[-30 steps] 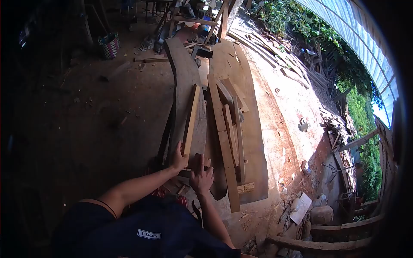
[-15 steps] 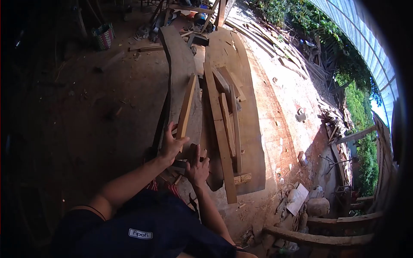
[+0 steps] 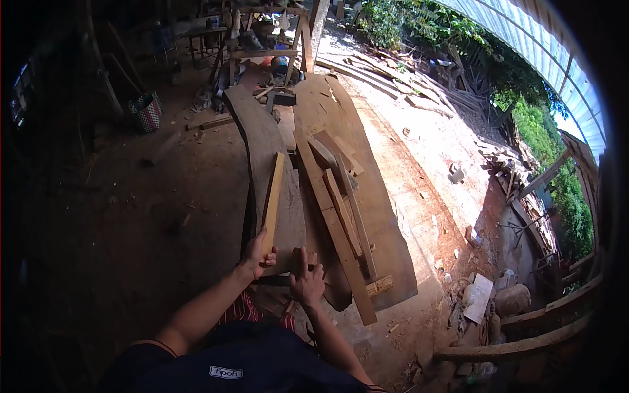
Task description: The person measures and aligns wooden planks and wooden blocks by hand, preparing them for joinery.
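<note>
A long, pale wooden strip (image 3: 275, 200) slants away from me over the dark plank, its near end gripped in my left hand (image 3: 257, 257). My left fingers wrap round it. Beside it, my right hand (image 3: 306, 283) has the index finger stretched forward and the other fingers curled at a small brown wooden piece (image 3: 313, 258), mostly hidden by the hand. Below both lies a thick, wavy-edged plank (image 3: 259, 124). Just right of my right hand, a long narrow board (image 3: 334, 229) rests among several other strips on a wide slab (image 3: 377, 229).
A checked woven basket (image 3: 147, 112) stands on the dirt floor at far left. Wooden trestles (image 3: 304, 42) and clutter are at the back. Scrap timber (image 3: 436, 92) lies along the sunlit right side, with a white sheet (image 3: 479, 297) and jugs nearer me.
The view has tilted up, so the scene sits lower. My left fingers, spread beside the strip before, are now closed round its near end. My right hand keeps its pointing shape.
</note>
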Available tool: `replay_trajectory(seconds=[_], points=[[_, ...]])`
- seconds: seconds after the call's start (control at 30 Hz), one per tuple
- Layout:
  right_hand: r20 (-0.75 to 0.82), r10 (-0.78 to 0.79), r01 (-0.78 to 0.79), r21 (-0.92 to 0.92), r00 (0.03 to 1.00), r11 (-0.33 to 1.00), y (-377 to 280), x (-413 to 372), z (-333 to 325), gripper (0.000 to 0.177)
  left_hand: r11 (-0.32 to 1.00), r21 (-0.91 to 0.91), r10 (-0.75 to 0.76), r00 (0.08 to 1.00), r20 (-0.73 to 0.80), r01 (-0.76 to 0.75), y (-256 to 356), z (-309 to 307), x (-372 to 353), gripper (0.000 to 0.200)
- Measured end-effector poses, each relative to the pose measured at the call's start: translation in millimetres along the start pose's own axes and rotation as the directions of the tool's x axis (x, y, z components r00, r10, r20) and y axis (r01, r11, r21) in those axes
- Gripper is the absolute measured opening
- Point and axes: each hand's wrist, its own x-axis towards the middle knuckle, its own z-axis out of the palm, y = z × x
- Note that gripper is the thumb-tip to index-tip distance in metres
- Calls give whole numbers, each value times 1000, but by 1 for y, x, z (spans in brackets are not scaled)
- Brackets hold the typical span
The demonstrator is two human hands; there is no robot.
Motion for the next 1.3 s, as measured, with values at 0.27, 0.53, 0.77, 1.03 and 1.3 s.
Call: replay_trajectory(seconds=[0.27, 0.53, 0.77, 1.03, 1.3], points=[[3, -8, 8, -8, 1000, 1000, -4, -1, -6, 95, 869, 360, 378, 925, -36, -341, -19, -8, -27, 43], [14, 0, 1, -17, 1000, 1000, -3, 1, -4, 97, 602, 522, 668, 740, 87, -604, -15, -21, -26, 39], [41, 20, -20, 16, 999, 1000, -4, 0, -5, 97, 591, 518, 695, 717, 62, -618, -23, -25, -36, 32], [60, 27, -29, 28, 998, 999, -5, 0, -9, 97, 609, 516, 685, 728, 42, -603, -25, -34, -38, 31], [17, 34, -35, 29, 999, 999, -4, 2, -4, 94, 594, 550, 680, 732, 48, -587, -31, -43, -33, 38]])
